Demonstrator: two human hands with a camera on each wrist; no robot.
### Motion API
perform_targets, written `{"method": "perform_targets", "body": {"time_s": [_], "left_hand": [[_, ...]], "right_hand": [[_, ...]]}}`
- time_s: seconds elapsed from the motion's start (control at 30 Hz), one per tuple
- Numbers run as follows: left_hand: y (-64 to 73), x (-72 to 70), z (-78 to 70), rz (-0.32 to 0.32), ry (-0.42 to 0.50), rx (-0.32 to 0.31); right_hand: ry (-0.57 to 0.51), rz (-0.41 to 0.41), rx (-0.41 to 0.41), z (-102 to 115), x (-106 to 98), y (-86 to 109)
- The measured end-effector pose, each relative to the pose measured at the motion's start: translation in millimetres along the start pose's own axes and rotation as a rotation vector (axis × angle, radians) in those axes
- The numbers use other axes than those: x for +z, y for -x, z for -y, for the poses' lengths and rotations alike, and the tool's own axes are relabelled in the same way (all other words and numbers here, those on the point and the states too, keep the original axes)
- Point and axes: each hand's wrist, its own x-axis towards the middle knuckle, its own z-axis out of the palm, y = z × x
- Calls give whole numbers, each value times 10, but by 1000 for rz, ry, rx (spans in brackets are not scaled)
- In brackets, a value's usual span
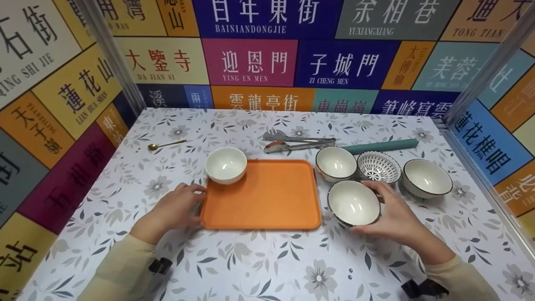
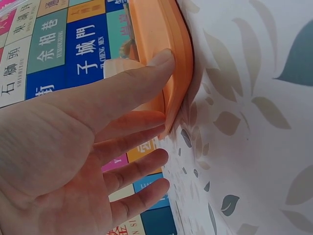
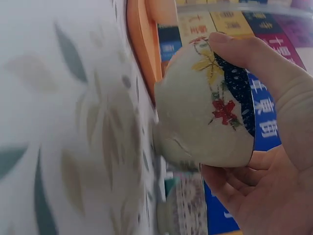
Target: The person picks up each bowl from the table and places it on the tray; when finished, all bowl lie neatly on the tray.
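Observation:
My right hand (image 1: 393, 215) grips a white bowl (image 1: 354, 203) by its right side, thumb near the front and fingers behind. In the right wrist view this bowl (image 3: 208, 105) shows painted yellow and red flowers and a dark blue patch. My left hand (image 1: 177, 209) is at the left edge of an orange tray (image 1: 267, 196). The left wrist view shows the thumb (image 2: 161, 58) against the tray's rim and the other fingers spread and fairly straight. A plain white bowl (image 1: 226, 165) sits over the tray's back left corner.
Right of the tray stand a dark-rimmed bowl (image 1: 335, 163), a patterned bowl (image 1: 379, 168) and another dark-rimmed bowl (image 1: 427, 178). Behind lie metal tongs (image 1: 299, 142) and a green rod-like thing (image 1: 382, 146). A small gold spoon (image 1: 166, 145) lies back left. Panels wall the table's back and sides.

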Motion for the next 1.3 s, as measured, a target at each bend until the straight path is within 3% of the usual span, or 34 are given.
{"method": "perform_targets", "body": {"time_s": [0.47,0.77,1.07,1.3], "left_hand": [[3,-8,25,-29,9,23],[15,26,23,-62,28,43],[22,53,46,-86,55,63],[13,75,77,-106,100,66]], "right_hand": [[-151,164,-165,771,896,-612],[-216,274,-232,1209,1439,-885],[-244,304,-261,1389,1778,-1024],[-268,315,-256,1421,1899,-1097]]}}
